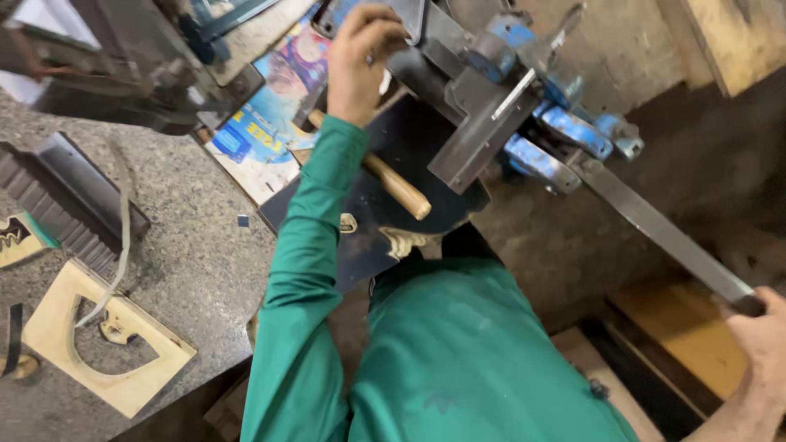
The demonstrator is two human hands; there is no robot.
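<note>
1. Steel is what we are working: our left hand (360,61) is reaching up at the far edge of the worktop (188,245), its grip curled around a small dark metal piece (393,45) at the head of the blue bending machine (524,115).
2. Our right hand (761,336) is closing its grip around the end of the long grey lever bar (655,229), which is running out from the machine and hanging well off the worktop's right edge.
3. We are leaning over a dark sheet (385,164) at that edge, with a wooden-handled tool (393,184) lying across it under our green sleeve (303,270).
4. We are seeing a pale cut-out wooden template (123,385) near the worktop's near-left corner and a ribbed dark metal block (74,196) toward its left edge.
</note>
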